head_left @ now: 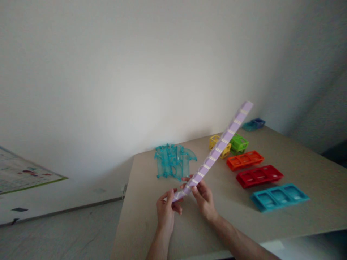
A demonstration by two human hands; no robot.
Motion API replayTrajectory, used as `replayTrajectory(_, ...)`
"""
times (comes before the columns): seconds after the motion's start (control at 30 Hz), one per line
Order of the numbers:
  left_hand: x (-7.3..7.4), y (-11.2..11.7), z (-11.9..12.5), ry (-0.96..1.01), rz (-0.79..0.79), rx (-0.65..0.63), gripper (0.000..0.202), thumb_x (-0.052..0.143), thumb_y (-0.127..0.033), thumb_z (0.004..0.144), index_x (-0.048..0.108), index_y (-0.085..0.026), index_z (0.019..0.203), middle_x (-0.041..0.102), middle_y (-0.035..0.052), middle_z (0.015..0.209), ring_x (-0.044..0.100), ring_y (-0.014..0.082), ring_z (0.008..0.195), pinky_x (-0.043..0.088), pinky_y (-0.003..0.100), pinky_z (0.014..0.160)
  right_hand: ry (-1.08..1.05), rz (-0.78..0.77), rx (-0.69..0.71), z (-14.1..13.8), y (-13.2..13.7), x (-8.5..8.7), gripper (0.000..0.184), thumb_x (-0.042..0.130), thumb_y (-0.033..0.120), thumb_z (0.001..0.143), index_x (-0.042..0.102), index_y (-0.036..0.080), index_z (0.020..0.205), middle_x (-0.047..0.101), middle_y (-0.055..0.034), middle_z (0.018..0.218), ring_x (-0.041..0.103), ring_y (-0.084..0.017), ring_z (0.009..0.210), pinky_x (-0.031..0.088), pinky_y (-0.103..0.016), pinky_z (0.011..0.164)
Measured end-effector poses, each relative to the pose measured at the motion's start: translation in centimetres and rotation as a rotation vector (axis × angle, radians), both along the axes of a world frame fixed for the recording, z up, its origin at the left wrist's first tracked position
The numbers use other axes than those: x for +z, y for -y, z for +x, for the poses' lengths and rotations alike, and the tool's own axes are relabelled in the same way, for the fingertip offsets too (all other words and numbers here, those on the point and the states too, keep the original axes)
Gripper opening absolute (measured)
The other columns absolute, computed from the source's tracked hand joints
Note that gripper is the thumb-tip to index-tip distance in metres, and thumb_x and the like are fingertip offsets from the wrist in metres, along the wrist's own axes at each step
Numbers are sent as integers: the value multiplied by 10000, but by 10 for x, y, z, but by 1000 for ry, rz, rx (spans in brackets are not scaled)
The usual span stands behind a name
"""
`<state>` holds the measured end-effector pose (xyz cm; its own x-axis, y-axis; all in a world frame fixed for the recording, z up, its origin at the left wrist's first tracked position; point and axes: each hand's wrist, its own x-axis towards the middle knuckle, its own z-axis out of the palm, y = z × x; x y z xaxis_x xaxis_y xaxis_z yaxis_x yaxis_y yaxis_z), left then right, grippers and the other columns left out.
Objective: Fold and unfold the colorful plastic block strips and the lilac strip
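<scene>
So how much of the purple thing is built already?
A long purple strip of many joined segments is already together. The left hand and right hand grip its lower end, raised slantwise. The clear teal curves, orange frame, red frame and teal frame lie untouched on the table.

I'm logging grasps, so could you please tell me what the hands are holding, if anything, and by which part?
Both hold a long lilac segmented plastic strip by its lower near end: left hand at the tip, right hand just above.

Head-worn camera, facing forward and down, close above the table (311,173)
</scene>
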<state>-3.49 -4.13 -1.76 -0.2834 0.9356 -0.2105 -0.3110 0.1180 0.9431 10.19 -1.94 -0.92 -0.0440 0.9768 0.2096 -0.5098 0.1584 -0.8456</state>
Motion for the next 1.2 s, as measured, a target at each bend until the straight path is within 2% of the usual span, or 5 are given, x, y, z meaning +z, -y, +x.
replayTrajectory(0.3, 11, 6, -5, 29, 48, -115, 488, 763, -523, 665, 766, -93, 896, 671, 68, 592, 544, 123, 442, 439, 228, 399, 23, -92, -34, 5, -2, -9, 414, 602, 483, 885, 564, 220, 1203, 702, -62, 953, 636, -214, 757, 507, -355, 716)
replayTrajectory(0.53, 16, 20, 4, -431, 219, -493, 325, 689, -406, 799, 758, -160, 1001, 681, 55, 750, 567, 149, 637, 436, 236, 578, 69, -86, -1, 6, -1, -6, 549, 565, 449, 913, 417, 234, 1396, 610, 4, 788, 537, -170, 680, 439, -276, 599)
replayTrajectory(0.8, 6, 14, 1, -420, 183, -304, 363, 589, -471, 860, 714, -140, 940, 725, 119, 861, 652, 217, 793, 498, 287, 720, 461, 79, -66, 8, -2, 9, 421, 525, 387, 931, 511, 221, 1318, 649, -29, 883, 586, -204, 761, 488, -296, 671)
replayTrajectory(0.93, -1, 9, 1, -465, 147, -214, 378, 549, -489, 878, 686, -136, 883, 678, 64, 709, 611, 167, 652, 461, 239, 602, 1079, 263, -224, 24, -40, 33, 413, 425, 272, 952, 473, 200, 1355, 682, -47, 913, 628, -205, 750, 510, -295, 690)
replayTrajectory(1.2, -5, 5, 5, -555, 142, -261, 365, 528, -456, 894, 643, -145, 741, 591, -1, 556, 525, 108, 501, 382, 192, 492, 1605, 424, -239, 43, -163, 86, 420, 479, 207, 943, 517, 265, 1357, 654, -123, 1129, 591, -269, 1054, 412, -358, 902)
